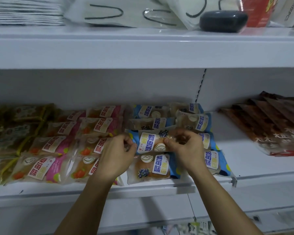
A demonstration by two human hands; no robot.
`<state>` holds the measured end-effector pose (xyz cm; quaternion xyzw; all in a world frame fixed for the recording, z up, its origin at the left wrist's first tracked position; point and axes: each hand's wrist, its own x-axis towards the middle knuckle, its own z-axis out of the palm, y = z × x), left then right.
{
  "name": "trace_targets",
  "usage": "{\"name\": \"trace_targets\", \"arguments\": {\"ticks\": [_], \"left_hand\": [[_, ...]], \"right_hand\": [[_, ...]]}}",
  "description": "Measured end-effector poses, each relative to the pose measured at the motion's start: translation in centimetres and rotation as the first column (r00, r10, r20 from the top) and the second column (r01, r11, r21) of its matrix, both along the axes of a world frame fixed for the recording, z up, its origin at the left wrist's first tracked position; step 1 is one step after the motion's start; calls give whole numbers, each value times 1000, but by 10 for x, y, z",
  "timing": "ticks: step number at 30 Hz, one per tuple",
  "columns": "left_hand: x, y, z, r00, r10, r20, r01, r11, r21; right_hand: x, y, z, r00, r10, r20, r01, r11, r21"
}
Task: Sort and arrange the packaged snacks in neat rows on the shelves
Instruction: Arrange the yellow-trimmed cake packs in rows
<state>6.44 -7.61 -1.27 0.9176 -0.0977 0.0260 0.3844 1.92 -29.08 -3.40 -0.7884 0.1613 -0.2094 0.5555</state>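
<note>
A blue blueberry bread packet (151,141) lies across the middle of the white shelf (143,187), and both my hands hold it. My left hand (117,155) pinches its left end. My right hand (185,148) pinches its right end, thumb on the clear wrap. More blue packets (149,167) lie in rows in front of it, behind it and to its right. Pink strawberry packets (54,145) fill rows to the left. Yellow-trimmed packets (8,133) sit at the far left.
Dark brown packets (275,122) lie stacked at the right end of the shelf, with bare shelf (241,155) between them and the blue ones. On the upper shelf rest white bags (119,12), a black rounded case (223,21) and a red box (258,12).
</note>
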Motion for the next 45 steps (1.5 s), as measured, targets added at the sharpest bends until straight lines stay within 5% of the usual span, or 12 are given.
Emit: {"name": "trace_targets", "arguments": {"ticks": [8, 12, 17, 20, 30, 45], "left_hand": [[7, -2, -6, 995, -5, 101, -3, 997, 81], [-9, -3, -7, 971, 25, 238, -37, 998, 46], [-41, -24, -15, 930, -267, 254, 213, 952, 221], [-44, -40, -32, 913, -379, 152, 291, 866, 407], [-40, -57, -53, 938, -295, 184, 205, 897, 391], [-65, -46, -33, 969, -141, 204, 59, 930, 362]], "right_hand": [[-2, -5, -7, 999, 9, -44, -14, 993, -113], [-26, -10, 3, 996, -23, 81, 47, 949, -312], [-74, -35, -11, 981, -179, 74, 190, 814, -549], [-89, -54, -29, 959, -273, -71, 173, 766, -619], [-76, -77, -39, 990, -92, -103, 28, 865, -502], [-78, -77, -7, 968, 251, 9, -188, 750, -634]]}}
